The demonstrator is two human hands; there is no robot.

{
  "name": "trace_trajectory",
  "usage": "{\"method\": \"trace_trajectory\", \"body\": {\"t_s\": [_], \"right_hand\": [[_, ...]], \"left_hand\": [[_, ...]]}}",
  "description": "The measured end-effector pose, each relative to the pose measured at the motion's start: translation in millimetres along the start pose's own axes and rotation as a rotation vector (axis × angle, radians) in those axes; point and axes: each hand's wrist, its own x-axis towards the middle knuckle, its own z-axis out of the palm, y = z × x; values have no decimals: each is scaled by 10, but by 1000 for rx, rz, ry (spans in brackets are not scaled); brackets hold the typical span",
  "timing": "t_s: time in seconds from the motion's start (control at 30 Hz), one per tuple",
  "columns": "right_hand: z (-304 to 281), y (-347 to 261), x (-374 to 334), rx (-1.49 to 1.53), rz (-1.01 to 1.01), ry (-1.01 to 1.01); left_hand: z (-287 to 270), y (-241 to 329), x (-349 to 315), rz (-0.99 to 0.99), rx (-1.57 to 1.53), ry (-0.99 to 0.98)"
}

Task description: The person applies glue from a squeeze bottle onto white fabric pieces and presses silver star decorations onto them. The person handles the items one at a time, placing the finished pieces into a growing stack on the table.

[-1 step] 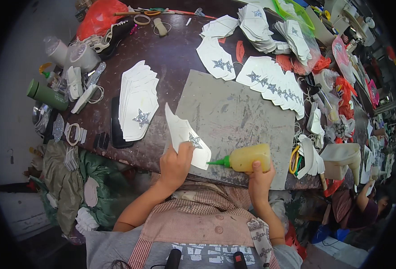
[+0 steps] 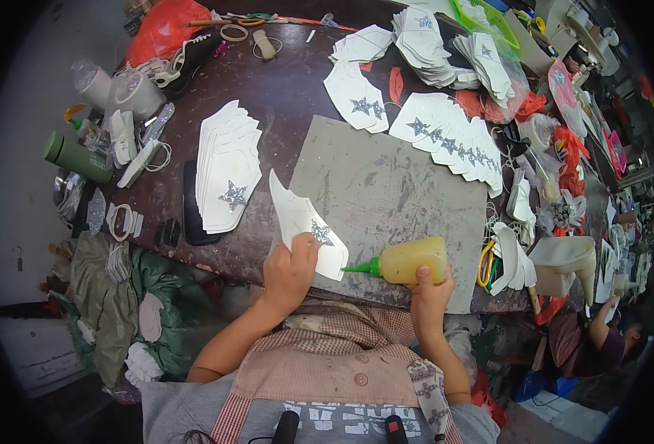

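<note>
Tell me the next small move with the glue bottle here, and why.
Probably squeeze a bit of glue along the near edge of the white piece. The right hand holds the yellow bottle on its side, green nozzle at that edge, while the left hand pins the piece on the grey mat.

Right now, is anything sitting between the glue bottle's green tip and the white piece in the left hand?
Nothing visible. The glue bottle in the right hand points its green tip at the edge of the white piece that the left hand holds; only bare grey mat shows there.
</note>
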Motion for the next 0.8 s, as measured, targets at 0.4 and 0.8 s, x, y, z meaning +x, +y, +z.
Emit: {"method": "trace_trajectory", "body": {"t_s": [0.4,0.8], "right_hand": [[-397,-21,610,347,-215,91],[-489,-13,677,481,-195,62]], "left_hand": [[-138,-272,2248,-216,-926,-69],[655,-590,2881,-92,42,-59]]}}
